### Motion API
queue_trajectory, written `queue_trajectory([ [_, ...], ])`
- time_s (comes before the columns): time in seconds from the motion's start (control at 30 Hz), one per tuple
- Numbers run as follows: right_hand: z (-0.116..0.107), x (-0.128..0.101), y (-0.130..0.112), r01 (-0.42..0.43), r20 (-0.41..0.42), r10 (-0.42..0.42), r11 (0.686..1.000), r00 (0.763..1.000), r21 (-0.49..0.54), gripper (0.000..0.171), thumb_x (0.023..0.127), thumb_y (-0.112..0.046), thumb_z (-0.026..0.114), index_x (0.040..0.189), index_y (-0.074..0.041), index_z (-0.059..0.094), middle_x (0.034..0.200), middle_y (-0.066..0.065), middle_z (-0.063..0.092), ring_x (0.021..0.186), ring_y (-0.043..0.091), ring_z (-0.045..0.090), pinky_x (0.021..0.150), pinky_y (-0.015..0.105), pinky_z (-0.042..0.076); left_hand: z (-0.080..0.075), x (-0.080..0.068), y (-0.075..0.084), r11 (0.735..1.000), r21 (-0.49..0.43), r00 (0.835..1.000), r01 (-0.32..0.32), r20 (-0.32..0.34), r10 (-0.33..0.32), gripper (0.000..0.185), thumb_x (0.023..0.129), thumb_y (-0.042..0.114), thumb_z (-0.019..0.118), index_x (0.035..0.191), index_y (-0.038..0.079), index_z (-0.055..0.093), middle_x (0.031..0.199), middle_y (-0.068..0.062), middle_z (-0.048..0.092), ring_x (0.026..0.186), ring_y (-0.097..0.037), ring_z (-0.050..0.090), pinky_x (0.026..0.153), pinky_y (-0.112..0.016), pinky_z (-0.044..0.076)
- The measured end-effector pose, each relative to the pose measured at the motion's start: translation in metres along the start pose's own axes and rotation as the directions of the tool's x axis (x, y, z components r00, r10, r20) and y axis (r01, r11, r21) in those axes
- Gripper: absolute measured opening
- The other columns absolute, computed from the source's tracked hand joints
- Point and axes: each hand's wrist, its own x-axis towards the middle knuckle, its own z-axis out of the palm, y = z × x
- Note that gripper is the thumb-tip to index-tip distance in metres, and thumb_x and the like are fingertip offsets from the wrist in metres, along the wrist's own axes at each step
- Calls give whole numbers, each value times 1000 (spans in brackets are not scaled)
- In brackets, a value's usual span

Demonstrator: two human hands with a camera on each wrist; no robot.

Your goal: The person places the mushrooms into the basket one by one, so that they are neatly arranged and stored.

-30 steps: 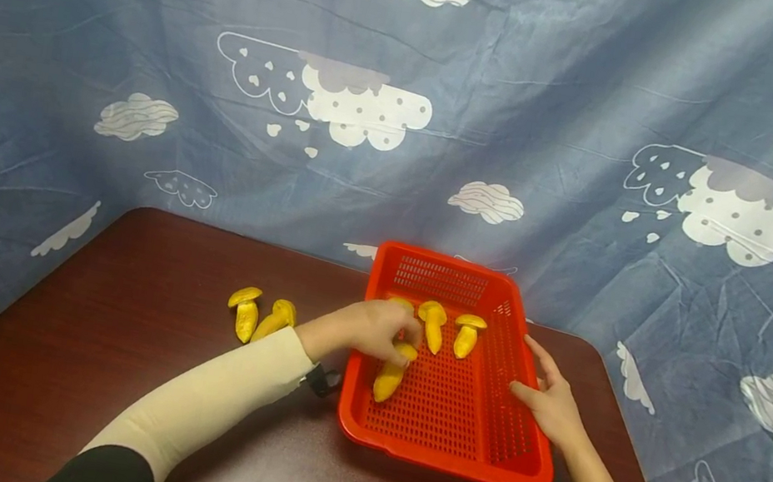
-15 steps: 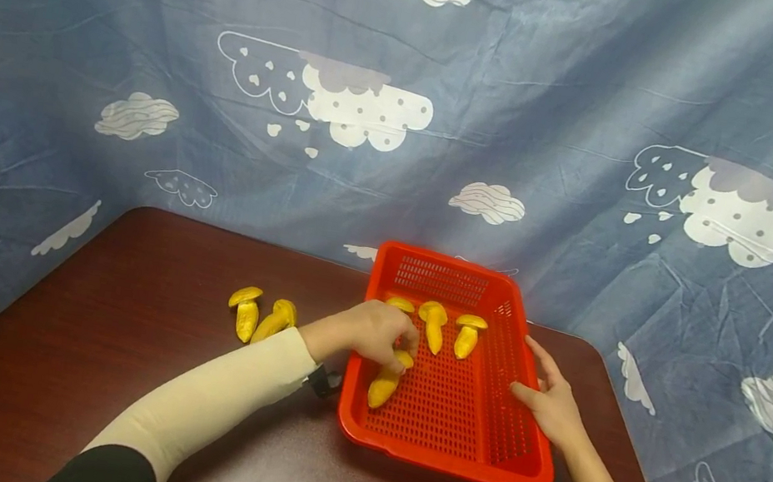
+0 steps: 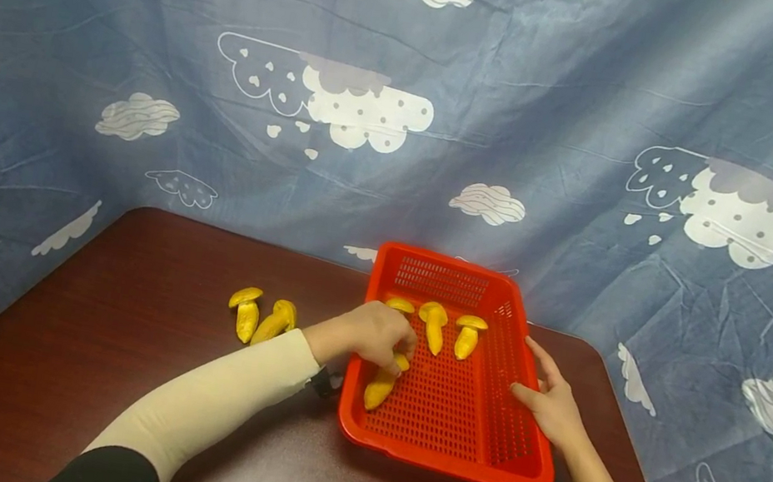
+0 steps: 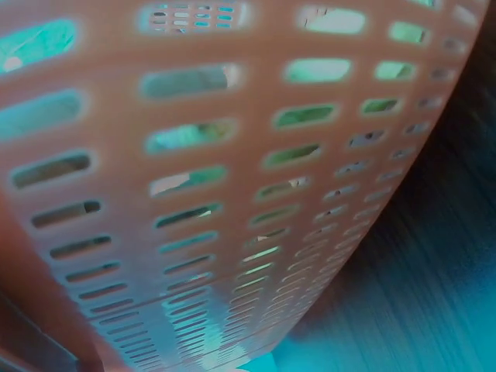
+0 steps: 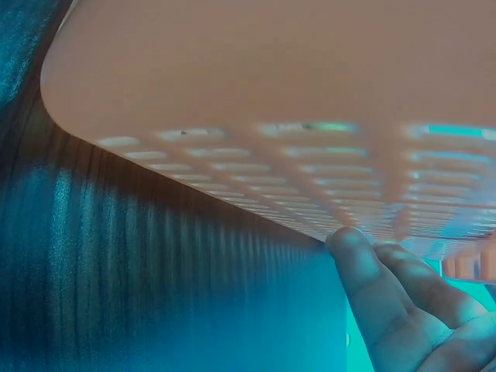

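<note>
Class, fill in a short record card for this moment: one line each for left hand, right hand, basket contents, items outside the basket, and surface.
Left hand: left hand pinches a yellow toy mushroom inside the red perforated plastic basket
Right hand: right hand rests on the basket's right rim, thumb inside
Basket contents: four yellow mushrooms, counting the held one; three lie in a row near the far end
Outside basket: two yellow mushrooms to its left
Surface: dark brown wooden table

Basket (image 3: pixel 445 444): you have red plastic, perforated with slots, slightly glossy, smooth at the rim. Mushroom (image 3: pixel 380 386) in your left hand (image 3: pixel 375 334): yellow, smooth, with a faint sheen; it looks like moulded plastic. Table (image 3: pixel 114 333): dark reddish wood grain, polished, reflective. Backdrop (image 3: pixel 606 99): blue cloth, matt, creased, printed with clouds. Your sleeves (image 3: pixel 210 398): cream fabric, matt.
</note>
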Motion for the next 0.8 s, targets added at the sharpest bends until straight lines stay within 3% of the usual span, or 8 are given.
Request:
queue_trajectory([
  [0.33, 0, 1, -1, -13, -4, 13, 1000, 1000, -17, 77, 92, -4, 57, 155, -19, 15, 116, 37, 56, 76, 22, 71, 62, 42, 59, -2, -2, 5, 998, 57, 999, 33, 21, -34, 21, 74, 46, 78, 89, 33, 70, 78, 17, 62, 79, -6, 55, 75, -26, 47],
  [0.53, 0, 1, -2, -6, 2, 6, 1000, 1000, -6, 79, 91, -3, 58, 155, -17, 14, 109, 31, 61, 74, 20, 71, 61, 40, 59, -2, -3, 7, 996, 84, 999, 44, 24, -46, 22, 73, 48, 79, 89, 35, 70, 78, 19, 62, 80, -5, 57, 75, -26, 47],
  [0.8, 0, 0, -1, -6, -5, 6, 1000, 1000, -16, 78, 91, -3, 57, 155, -18, 15, 112, 33, 59, 75, 19, 71, 62, 40, 58, -1, -1, 7, 995, 96, 999, 34, 23, -36, 13, 80, 47, 74, 81, 36, 68, 76, 22, 61, 78, -3, 58, 71, -27, 47],
])
